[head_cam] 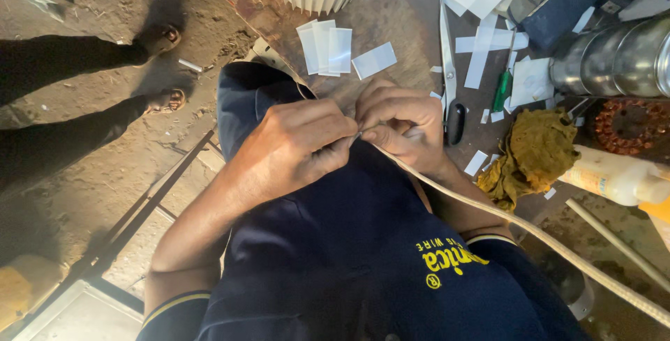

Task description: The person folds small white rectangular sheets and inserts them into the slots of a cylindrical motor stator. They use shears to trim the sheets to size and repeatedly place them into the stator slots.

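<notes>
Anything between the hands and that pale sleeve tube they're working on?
Nothing visible. The left hand and right hand both pinch the end of the pale sleeve tube directly, fingertips meeting there. The rest of it trails free past the yellow rag. Scissors lie apart on the table.

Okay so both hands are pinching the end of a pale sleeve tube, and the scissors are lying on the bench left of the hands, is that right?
Not quite. The head view shows the scissors lying to the right of the hands, not the left. The rest holds: the left hand and right hand pinch the end of the pale sleeve tube.
</notes>
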